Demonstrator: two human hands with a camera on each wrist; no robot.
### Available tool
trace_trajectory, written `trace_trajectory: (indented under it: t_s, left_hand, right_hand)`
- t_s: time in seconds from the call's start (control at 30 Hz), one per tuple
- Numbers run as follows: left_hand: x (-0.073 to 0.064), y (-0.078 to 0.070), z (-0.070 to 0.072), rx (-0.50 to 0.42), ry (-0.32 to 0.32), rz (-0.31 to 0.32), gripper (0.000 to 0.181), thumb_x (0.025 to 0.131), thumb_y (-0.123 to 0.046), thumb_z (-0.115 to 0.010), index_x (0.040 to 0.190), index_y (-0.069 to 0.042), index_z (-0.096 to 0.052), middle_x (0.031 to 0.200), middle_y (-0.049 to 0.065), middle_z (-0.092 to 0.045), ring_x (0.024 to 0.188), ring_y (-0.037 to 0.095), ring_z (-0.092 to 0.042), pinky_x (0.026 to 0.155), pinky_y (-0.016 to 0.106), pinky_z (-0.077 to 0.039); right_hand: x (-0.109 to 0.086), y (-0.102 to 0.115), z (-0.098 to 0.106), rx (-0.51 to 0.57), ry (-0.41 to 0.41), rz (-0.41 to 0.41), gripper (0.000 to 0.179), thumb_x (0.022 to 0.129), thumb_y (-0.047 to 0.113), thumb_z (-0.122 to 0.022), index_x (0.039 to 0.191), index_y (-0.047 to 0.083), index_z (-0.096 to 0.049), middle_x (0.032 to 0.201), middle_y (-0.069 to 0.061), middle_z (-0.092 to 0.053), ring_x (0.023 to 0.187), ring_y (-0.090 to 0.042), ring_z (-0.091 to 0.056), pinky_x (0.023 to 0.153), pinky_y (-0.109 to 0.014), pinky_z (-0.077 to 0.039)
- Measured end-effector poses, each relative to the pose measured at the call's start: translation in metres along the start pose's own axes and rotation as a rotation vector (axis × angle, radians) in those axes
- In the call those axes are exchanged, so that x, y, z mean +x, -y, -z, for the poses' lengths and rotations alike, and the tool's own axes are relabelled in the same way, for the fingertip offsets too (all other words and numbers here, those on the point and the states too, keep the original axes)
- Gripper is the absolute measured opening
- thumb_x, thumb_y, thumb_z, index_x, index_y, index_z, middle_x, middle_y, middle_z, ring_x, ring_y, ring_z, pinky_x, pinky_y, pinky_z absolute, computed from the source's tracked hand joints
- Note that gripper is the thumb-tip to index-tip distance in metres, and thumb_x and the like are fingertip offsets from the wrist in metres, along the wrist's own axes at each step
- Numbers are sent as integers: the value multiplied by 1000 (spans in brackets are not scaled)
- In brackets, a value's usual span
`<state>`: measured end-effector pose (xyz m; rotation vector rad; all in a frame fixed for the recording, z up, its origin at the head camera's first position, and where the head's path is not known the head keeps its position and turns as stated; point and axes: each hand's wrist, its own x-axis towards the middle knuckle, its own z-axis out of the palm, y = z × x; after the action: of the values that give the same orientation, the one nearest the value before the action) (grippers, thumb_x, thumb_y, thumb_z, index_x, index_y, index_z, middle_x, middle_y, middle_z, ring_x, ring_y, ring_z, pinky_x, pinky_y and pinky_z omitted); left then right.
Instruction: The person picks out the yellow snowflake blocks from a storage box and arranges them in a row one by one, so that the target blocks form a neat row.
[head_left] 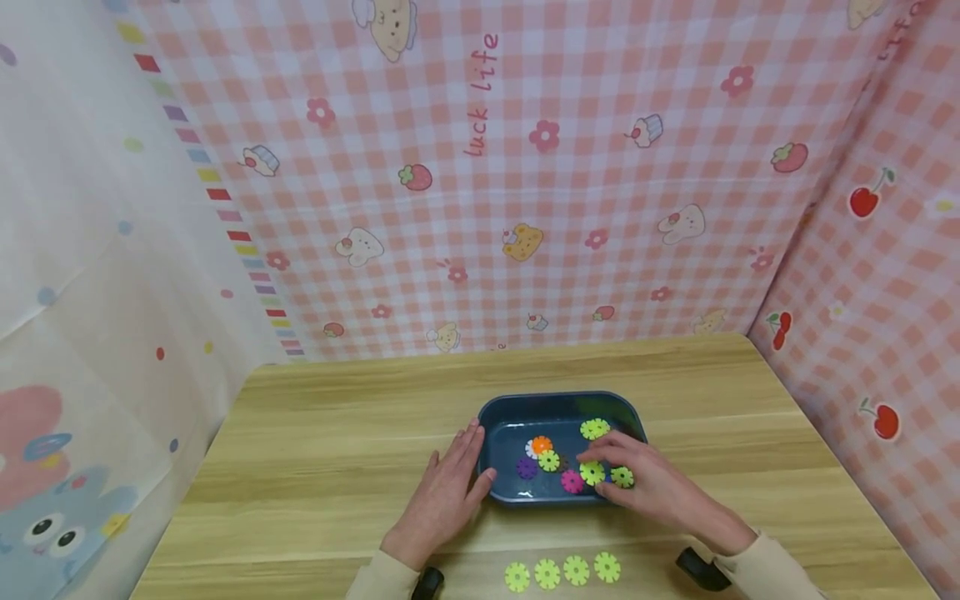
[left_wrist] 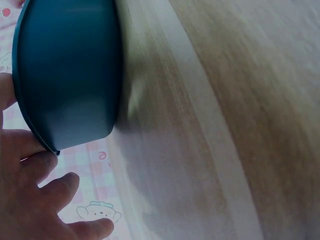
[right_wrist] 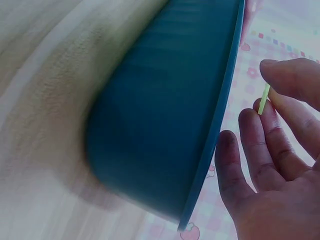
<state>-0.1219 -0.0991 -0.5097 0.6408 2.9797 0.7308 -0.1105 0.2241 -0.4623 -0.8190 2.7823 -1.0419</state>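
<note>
My right hand [head_left: 648,487] is over the right side of a dark blue tray [head_left: 558,497]. Between its thumb and fingers it pinches a yellow-green notched plastic disc [right_wrist: 264,99], seen edge-on in the right wrist view. Inside the tray lie an orange disc [head_left: 542,445], a partly covered white one, a purple disc [head_left: 527,468], a magenta disc [head_left: 572,481] and more yellow-green discs [head_left: 596,429]. With fingers extended, my left hand [head_left: 442,496] touches the tray's left rim; the left wrist view shows fingertips by the tray wall [left_wrist: 70,75].
Several yellow-green discs [head_left: 547,573] lie in a row on the wooden table [head_left: 337,467], in front of the tray. Pink checked cloth [head_left: 480,275] hangs behind the table and at its right. A white patterned cloth [head_left: 112,275] hangs at the left.
</note>
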Motion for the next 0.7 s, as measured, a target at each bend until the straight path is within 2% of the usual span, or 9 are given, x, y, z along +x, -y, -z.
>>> trace_trajectory:
  t_s: [0.27,0.57,0.7]
  left_hand:
    - [0,0,0,-4,4,-1,64,111,-40,-46,162,-4,-33,171,9,-24,154,35,-29,116,70,-28]
    - [0,1,0,-8,7,-1,64,111,-39,-46,162,-5,-32,171,9,-23,154,35,-28,116,69,-28]
    - [0,1,-1,-3,3,-3,64,111,-41,-45,162,-5,-32,171,9,-23,154,35,-28,117,69,-27]
  right_hand:
    - [-13,-2,1,12,6,-34,32,91,11,-80,122,15,-75,123,1,-62,110,-27,-61,91,-43,-58]
    - [-27,-7,-1,-11,-80,98,36,86,5,-83,121,12,-75,118,2,-65,105,-16,-62,82,-34,-59]
    - [-32,-6,-1,-37,-70,60,35,86,7,-83,120,15,-75,118,5,-65,105,-13,-62,86,-34,-58]
